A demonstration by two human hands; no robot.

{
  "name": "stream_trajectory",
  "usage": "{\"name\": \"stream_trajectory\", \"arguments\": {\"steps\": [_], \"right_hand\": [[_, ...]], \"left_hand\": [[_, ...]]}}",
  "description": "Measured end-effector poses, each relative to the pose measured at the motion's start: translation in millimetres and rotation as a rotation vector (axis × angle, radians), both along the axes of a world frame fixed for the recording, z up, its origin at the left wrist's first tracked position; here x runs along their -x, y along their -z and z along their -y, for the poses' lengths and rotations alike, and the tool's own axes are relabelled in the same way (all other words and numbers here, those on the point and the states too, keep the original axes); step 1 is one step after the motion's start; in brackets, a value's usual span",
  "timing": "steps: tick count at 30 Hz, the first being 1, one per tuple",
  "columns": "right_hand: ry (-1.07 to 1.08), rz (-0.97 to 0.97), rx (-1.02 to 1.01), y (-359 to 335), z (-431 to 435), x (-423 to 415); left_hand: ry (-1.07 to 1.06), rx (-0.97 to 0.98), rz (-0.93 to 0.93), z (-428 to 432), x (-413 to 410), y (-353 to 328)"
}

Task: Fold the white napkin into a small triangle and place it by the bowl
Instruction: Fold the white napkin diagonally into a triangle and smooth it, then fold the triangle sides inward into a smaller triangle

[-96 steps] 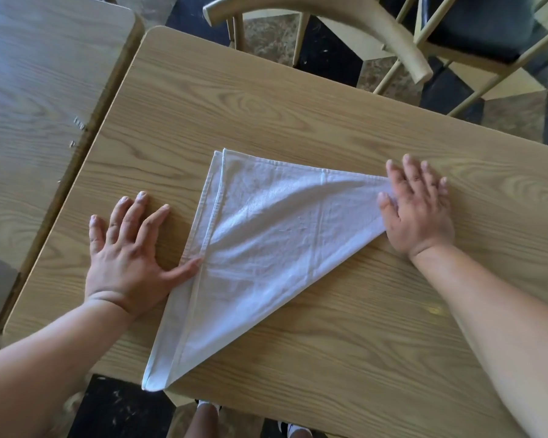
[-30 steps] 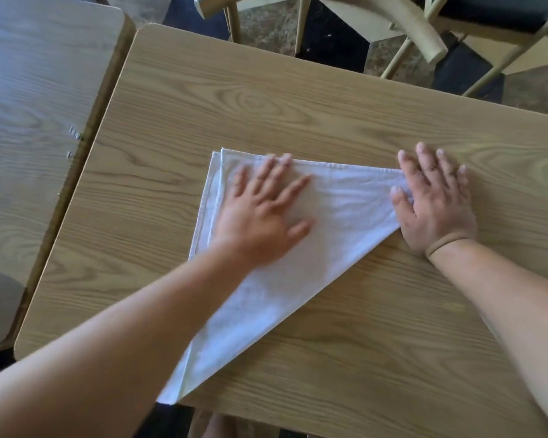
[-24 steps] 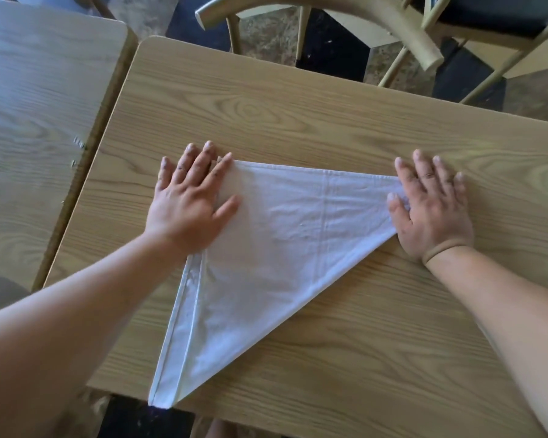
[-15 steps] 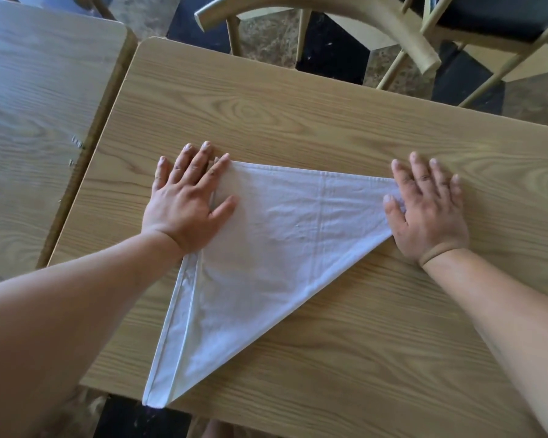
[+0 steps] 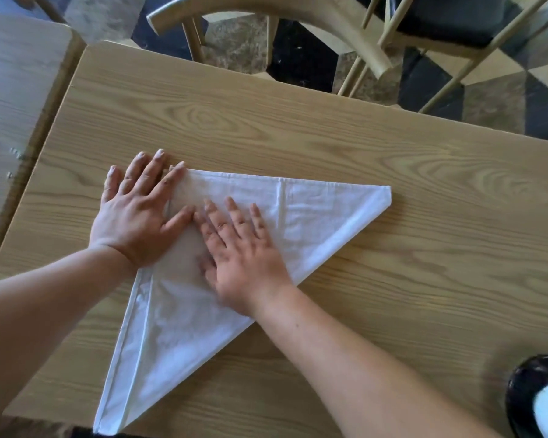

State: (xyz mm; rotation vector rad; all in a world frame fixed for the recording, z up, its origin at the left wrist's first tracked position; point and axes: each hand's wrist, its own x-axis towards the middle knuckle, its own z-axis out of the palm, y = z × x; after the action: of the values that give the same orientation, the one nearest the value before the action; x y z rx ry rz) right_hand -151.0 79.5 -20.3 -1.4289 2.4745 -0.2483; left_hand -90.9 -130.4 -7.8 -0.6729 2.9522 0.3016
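Note:
The white napkin [image 5: 314, 222] lies flat on the wooden table [image 5: 298, 128] as a large triangle, one tip to the right and one tip over the near edge. My left hand [image 5: 136, 216] rests flat, fingers spread, on the napkin's far left corner. My right hand [image 5: 241, 248] lies flat on the middle of the cloth, just right of the left hand, slightly blurred. A black bowl [image 5: 529, 393] with white inside shows at the bottom right corner, partly cut off by the frame.
A second wooden table [image 5: 13, 99] stands close on the left with a narrow gap between. Wooden chairs [image 5: 298, 14] stand beyond the far edge, over a dark and light tiled floor.
My right hand has left the napkin's right tip and slid left onto the middle of the cloth. The left hand stays on the left corner. The bowl has come into view.

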Motion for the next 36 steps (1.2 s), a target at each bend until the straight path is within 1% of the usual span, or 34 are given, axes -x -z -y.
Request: {"name": "stream_trajectory", "arguments": {"steps": [2, 5, 6, 8, 10, 12, 14, 16, 18, 20, 21, 22, 23, 25, 26, 30, 33, 36], "right_hand": [[0.046, -0.055, -0.003, 7.1, -21.1, 22.8], [0.214, -0.134, -0.027, 10.7, -65.8, 76.0], [0.274, -0.157, -0.060, 9.1, -82.5, 97.4], [0.366, -0.131, -0.169, 1.7, -110.7, 133.9], [0.389, -0.118, -0.217, -4.7, -124.6, 151.6], [0.388, -0.122, -0.209, -6.6, -125.3, 152.1], [0.395, -0.117, -0.188, -7.5, -121.0, 147.8], [0.449, -0.109, -0.160, -9.5, -119.2, 145.1], [0.583, -0.122, -0.036, -15.0, -122.3, 140.4], [0.720, -0.201, 0.144, -20.1, -129.3, 129.8], [0.798, -0.225, 0.201, -22.5, -133.6, 123.6], [0.882, -0.196, 0.223, -23.8, -137.8, 118.6], [0.978, -0.125, 0.216, -27.1, -140.0, 114.8], [1.167, 0.044, 0.130, -32.4, -141.3, 113.1], [1.216, 0.111, 0.078, -36.2, -140.0, 113.3], [1.196, 0.354, 0.032, -48.3, -124.0, 117.1], [1.230, 0.430, 0.034, -49.3, -111.0, 118.1], [1.294, 0.489, 0.124, -50.2, -110.4, 122.5]], "left_hand": [[-0.003, 0.003, 0.001, 0.6, 0.5, 1.9], [-0.001, -0.002, -0.008, -0.3, 0.5, 1.9], [-0.001, -0.004, -0.010, -0.6, 0.4, 1.3], [-0.001, -0.007, -0.010, -1.0, 0.7, 0.4], [0.001, -0.010, -0.006, -1.0, 1.0, 0.0], [0.003, -0.008, -0.001, -0.9, 0.5, 0.0], [0.003, -0.001, 0.004, -0.6, -0.6, -0.2], [0.004, -0.002, 0.008, -0.5, -0.9, -0.3], [0.006, -0.005, 0.012, -0.8, -1.3, -0.9], [0.005, -0.010, 0.012, -0.9, -1.2, -2.1], [0.004, -0.014, 0.012, -0.7, -1.5, -2.5], [0.005, -0.018, 0.011, -0.9, -1.7, -2.9], [0.006, -0.019, 0.011, -1.1, -2.1, -3.0], [0.008, -0.016, 0.011, -1.3, -2.1, -3.0], [0.009, -0.014, 0.014, -1.6, -2.3, -3.0], [0.003, -0.015, 0.012, -1.8, -3.5, -2.9], [-0.008, -0.043, -0.028, -3.0, -5.6, -5.1], [-0.002, -0.123, -0.091, -2.9, -11.7, -8.9]]}}
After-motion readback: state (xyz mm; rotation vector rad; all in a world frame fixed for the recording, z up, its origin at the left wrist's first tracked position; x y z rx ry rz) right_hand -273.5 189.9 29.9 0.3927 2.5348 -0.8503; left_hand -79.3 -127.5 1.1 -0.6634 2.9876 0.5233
